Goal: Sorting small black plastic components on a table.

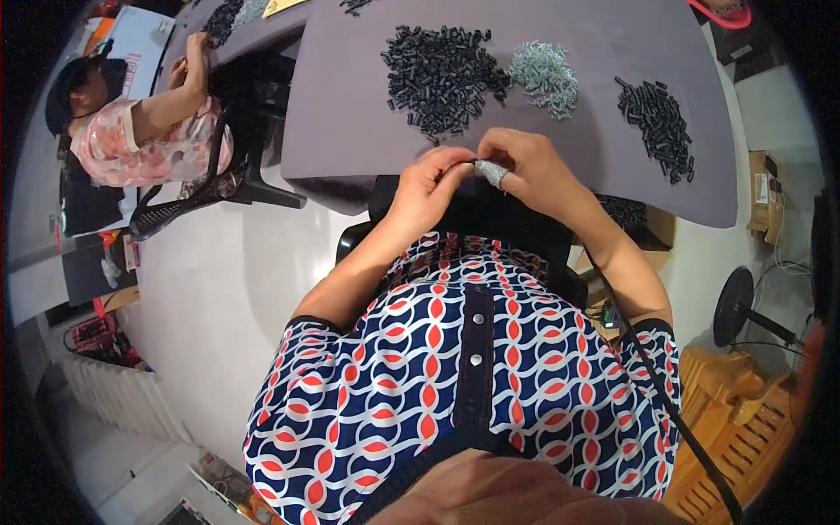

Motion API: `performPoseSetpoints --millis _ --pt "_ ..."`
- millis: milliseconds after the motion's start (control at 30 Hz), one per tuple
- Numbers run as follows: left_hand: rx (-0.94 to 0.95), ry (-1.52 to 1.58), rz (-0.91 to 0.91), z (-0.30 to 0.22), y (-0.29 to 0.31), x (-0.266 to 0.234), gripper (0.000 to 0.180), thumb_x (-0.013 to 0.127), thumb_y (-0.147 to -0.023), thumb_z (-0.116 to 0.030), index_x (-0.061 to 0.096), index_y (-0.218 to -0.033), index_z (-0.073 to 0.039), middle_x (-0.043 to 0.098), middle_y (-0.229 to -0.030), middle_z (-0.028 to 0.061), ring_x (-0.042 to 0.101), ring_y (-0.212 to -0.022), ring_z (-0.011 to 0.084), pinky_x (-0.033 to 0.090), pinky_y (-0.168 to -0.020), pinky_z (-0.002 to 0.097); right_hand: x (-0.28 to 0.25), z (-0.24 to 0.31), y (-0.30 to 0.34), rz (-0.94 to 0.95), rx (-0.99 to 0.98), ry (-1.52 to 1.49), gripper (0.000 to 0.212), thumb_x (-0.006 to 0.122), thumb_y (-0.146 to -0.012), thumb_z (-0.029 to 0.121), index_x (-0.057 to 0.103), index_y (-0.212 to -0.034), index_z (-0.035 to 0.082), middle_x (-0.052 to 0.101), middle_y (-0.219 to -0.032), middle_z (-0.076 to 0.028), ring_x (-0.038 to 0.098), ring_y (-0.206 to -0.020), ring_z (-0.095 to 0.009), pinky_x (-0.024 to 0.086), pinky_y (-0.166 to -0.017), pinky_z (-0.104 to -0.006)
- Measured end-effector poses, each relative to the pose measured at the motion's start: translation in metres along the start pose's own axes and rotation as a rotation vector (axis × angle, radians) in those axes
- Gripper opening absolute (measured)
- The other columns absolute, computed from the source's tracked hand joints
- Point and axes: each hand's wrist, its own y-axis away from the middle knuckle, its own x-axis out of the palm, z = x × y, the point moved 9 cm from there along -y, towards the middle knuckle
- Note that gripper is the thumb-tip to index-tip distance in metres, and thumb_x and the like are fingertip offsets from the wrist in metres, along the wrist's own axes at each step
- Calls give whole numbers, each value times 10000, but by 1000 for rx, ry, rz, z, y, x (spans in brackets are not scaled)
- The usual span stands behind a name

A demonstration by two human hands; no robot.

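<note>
Just off the table's near edge, my two hands meet with their fingertips almost touching. My left hand is closed in a pinch on a small black piece, mostly covered by the fingers. My right hand is closed too, its fingertips at the same spot; what they grip is hidden. A silver-grey wrapping covers my right thumb. Beyond the hands lies a large pile of short black cylindrical pieces. Touching its right side is a heap of small shiny silvery pieces, too fine to name surely.
A smaller group of black pieces lies toward the right of the grey-covered table. At the left, another person sits on a black chair, working at a table. A black fan and wooden chair stand right.
</note>
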Motion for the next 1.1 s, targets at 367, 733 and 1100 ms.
performPoseSetpoints --millis 367,733,1100 --pt "-109 55 140 10 21 21 159 508 -1010 -119 615 -1061 -12 604 -817 77 583 -764 181 474 -706 307 28 -28 15 157 208 -349 126 705 -846 53 611 -926 24 633 -810 10 589 -727 -72 467 -638 -241" --pt "-356 520 49 33 27 -1 274 511 -1044 -258 647 -1020 -21 592 -784 -25 511 -680 55 413 -640 190 38 -33 -9 238 353 -633 146 716 -888 94 629 -993 42 632 -886 41 584 -810 -48 472 -711 -234" --pt "-396 748 -45 56 16 -20 294 500 -1052 -281 618 -1028 -14 584 -785 -12 503 -665 66 422 -629 200 27 -19 -55 3 -124 516 306 660 -712 -37 624 -1000 61 572 -915 -107 617 -905 -330 521 -727 -433"
